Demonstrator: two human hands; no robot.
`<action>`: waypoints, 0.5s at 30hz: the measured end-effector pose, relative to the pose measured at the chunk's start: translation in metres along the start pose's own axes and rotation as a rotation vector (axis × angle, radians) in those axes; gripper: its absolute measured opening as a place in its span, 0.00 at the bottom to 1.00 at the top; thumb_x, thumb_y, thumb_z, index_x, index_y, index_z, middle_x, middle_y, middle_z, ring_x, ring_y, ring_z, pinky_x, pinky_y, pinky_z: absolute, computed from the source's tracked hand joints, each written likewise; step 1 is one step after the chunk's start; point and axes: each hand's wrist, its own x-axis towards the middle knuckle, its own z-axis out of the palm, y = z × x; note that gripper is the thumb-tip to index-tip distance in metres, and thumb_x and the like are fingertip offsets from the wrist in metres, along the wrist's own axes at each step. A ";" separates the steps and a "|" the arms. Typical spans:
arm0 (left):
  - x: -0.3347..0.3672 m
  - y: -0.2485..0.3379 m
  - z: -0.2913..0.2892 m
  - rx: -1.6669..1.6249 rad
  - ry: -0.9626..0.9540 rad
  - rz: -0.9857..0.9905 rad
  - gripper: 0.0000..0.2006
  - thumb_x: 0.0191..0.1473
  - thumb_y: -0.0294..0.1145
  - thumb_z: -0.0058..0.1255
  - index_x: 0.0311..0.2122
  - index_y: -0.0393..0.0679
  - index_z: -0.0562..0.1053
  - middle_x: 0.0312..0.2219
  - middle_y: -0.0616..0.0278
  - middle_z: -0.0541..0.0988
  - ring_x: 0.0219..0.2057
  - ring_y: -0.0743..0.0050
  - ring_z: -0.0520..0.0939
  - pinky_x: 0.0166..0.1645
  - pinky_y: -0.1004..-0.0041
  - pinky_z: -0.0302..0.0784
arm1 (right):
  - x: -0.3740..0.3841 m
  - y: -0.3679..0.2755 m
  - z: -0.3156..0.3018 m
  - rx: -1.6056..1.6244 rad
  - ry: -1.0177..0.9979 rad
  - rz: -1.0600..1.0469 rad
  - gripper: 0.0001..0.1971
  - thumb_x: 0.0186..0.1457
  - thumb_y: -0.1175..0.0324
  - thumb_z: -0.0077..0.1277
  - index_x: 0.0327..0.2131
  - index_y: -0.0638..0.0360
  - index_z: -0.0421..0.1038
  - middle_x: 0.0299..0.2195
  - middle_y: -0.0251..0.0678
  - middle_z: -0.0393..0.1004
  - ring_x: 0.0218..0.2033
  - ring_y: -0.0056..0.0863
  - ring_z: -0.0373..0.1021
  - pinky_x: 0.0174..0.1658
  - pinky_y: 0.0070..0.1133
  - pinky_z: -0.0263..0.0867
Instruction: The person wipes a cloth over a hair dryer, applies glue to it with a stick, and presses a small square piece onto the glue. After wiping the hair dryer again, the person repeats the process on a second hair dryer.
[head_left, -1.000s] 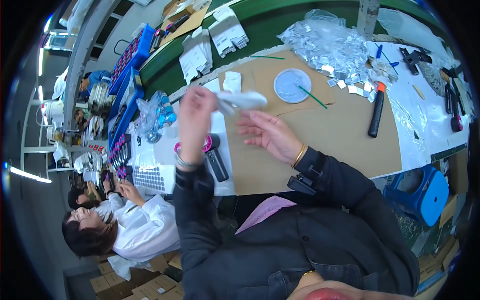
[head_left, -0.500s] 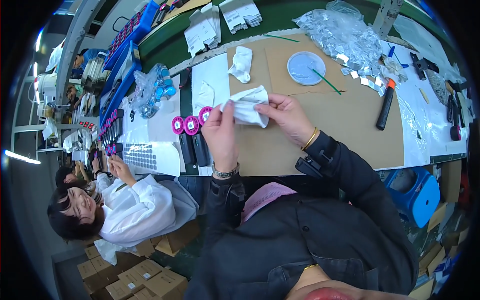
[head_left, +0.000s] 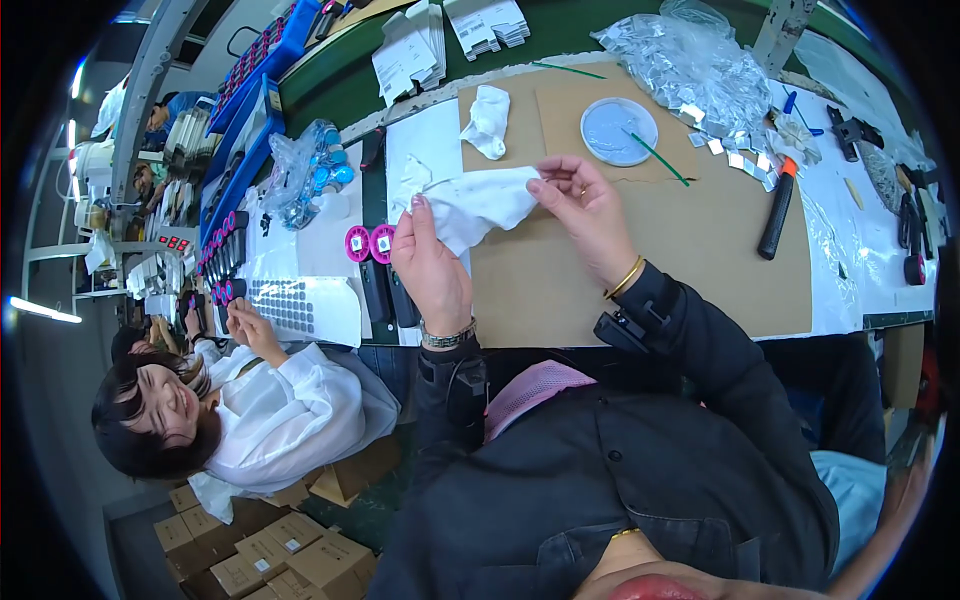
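Note:
A white cloth [head_left: 485, 205], possibly a thin glove, is stretched between my two hands above the brown cardboard sheet [head_left: 680, 260]. My left hand [head_left: 432, 262] pinches its near left part between thumb and fingers. At its right end, my right hand [head_left: 592, 212] grips an edge with thumb and forefinger, the other fingers curled. Another crumpled white cloth [head_left: 487, 120] lies on the cardboard beyond. Under and beside my left hand are black devices with round pink ends [head_left: 382, 244], partly hidden by it.
A round dish [head_left: 612, 128] with a green stick [head_left: 658, 160] across it sits on the cardboard. Behind are a bag of small silvery pieces [head_left: 690, 80] and folded white cartons [head_left: 408, 55]. An orange-and-black tool [head_left: 776, 212] lies right. A co-worker [head_left: 285, 420] sits left.
The white cloth is pulled out longer, and my left hand has shifted slightly left and down. Another person's arm and dark-clothed leg have come in at the lower right, hiding the blue stool.

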 end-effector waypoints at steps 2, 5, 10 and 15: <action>0.001 0.001 0.000 0.032 0.000 0.042 0.11 0.73 0.32 0.50 0.45 0.35 0.80 0.41 0.65 0.84 0.40 0.87 0.82 0.45 0.82 0.76 | 0.000 -0.001 -0.008 -0.072 -0.109 0.008 0.12 0.65 0.70 0.62 0.50 0.64 0.80 0.39 0.28 0.82 0.38 0.13 0.75 0.45 0.15 0.71; -0.007 -0.002 0.012 0.034 -0.100 -0.038 0.10 0.73 0.31 0.51 0.45 0.34 0.80 0.40 0.66 0.85 0.39 0.87 0.82 0.44 0.82 0.76 | -0.003 -0.004 -0.003 -0.055 -0.185 0.083 0.14 0.65 0.70 0.63 0.51 0.65 0.80 0.39 0.28 0.82 0.38 0.13 0.75 0.44 0.15 0.71; -0.024 -0.014 0.030 0.157 -0.105 -0.146 0.09 0.71 0.28 0.54 0.47 0.33 0.80 0.37 0.68 0.85 0.36 0.88 0.82 0.42 0.82 0.75 | -0.006 0.005 -0.002 0.028 -0.206 0.195 0.17 0.65 0.69 0.63 0.54 0.66 0.80 0.38 0.27 0.82 0.37 0.13 0.74 0.44 0.16 0.70; -0.016 -0.019 0.015 0.274 -0.120 -0.180 0.10 0.69 0.27 0.57 0.51 0.35 0.79 0.43 0.64 0.85 0.41 0.86 0.83 0.43 0.82 0.75 | -0.009 0.014 -0.004 -0.053 -0.153 0.189 0.16 0.65 0.67 0.63 0.52 0.66 0.81 0.39 0.28 0.83 0.39 0.14 0.75 0.47 0.17 0.71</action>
